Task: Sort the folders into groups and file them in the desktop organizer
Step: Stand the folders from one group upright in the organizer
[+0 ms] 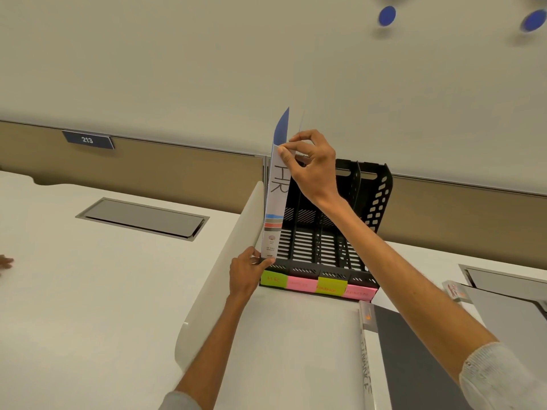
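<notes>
The HR folder (275,202), white with a blue top corner, stands upright at the leftmost compartment of the black desktop organizer (376,190); whether it is fully seated cannot be told. The right hand (310,167) pinches its top edge between thumb and curled fingers. The left hand (245,273), at 6 o'clock of the folder, grips its lower end. The slatted floors of the other three compartments are visible. Sticky labels (331,285), green and pink, line the organizer's front. At 5 o'clock a grey FINANCE folder (414,359) lies flat on the white desk (88,291). A white partition (225,276) rises at 9 o'clock, with a cable hatch (142,217) beyond it. A plate (87,139) reads 213, and blue magnets (387,15) sit on the wall at 1 o'clock.
</notes>
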The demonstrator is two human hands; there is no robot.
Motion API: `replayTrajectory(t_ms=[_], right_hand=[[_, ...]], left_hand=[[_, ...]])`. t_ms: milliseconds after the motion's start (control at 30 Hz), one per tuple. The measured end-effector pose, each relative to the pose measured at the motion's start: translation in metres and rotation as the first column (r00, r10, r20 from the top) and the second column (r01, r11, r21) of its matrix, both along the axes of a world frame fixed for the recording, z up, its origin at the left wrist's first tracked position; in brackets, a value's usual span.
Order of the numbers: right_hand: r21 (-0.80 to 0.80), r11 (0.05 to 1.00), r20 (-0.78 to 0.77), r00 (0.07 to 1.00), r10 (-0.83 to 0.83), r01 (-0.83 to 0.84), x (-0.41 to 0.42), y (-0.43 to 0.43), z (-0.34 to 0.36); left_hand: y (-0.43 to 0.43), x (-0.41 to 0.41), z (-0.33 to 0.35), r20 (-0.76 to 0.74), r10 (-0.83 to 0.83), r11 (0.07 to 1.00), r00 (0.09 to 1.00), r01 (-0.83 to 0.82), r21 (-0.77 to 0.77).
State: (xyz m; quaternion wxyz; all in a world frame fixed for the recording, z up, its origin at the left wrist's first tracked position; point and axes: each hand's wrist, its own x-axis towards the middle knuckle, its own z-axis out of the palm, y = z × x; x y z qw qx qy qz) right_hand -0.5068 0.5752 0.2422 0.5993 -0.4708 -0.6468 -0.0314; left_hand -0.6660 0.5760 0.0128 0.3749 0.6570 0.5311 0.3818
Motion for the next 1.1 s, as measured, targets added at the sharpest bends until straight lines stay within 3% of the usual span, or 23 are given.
replayTrajectory(t_ms=[267,833,967,1100], right_hand=[[0.087,0.995,-0.035,0.999,-0.042,0.045,0.009,0.000,-0.001],[0.160,0.984,-0.074,0.995,-0.066,0.077,0.012,0.001,-0.008],[0.172,0.981,-0.062,0.995,-0.083,0.092,0.014,0.003,-0.006],[0.184,0.978,-0.047,0.995,-0.086,0.093,0.016,0.003,-0.005]], left_hand=[[0.004,0.006,0.005,-0.263,0.019,0.992,0.965,0.014,0.123],[0.004,0.014,0.000,-0.109,0.116,0.991,0.987,-0.108,0.080],[0.010,0.010,0.001,-0.152,0.095,0.989,0.984,-0.076,0.126],[0.017,0.009,-0.001,-0.328,0.052,0.981,0.943,0.013,0.192]])
